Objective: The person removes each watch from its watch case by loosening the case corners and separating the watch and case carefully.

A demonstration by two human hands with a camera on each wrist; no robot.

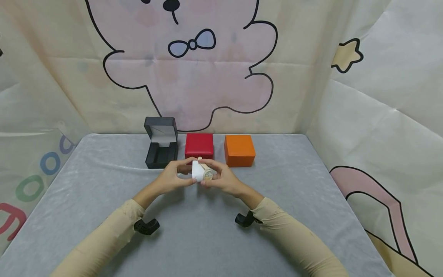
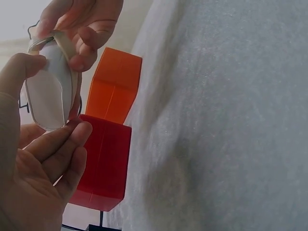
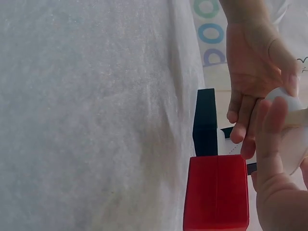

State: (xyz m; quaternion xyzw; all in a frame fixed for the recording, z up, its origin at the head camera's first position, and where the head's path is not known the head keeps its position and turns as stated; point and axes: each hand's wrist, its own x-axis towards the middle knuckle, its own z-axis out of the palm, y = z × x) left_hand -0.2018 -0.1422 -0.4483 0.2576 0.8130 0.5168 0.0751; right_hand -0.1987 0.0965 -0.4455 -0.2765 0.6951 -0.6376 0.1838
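Both hands meet above the middle of the table, holding a white watch cushion [image 1: 198,170] with a cream-strapped watch [image 1: 207,175] wrapped round it. My left hand [image 1: 176,175] grips the cushion [image 2: 45,98] from the left, thumb on top and fingers under it. My right hand [image 1: 221,177] pinches the watch strap [image 2: 65,48] on the right side. In the right wrist view the cushion [image 3: 291,122] shows at the right edge between both hands. Just behind the hands stands a shut red box [image 1: 199,145].
An open black box [image 1: 160,144] stands left of the red one, an orange shut box [image 1: 239,150] to its right, all in a row at the back of the grey-covered table [image 1: 104,184]. Cartoon-printed cloth walls enclose the table on three sides.
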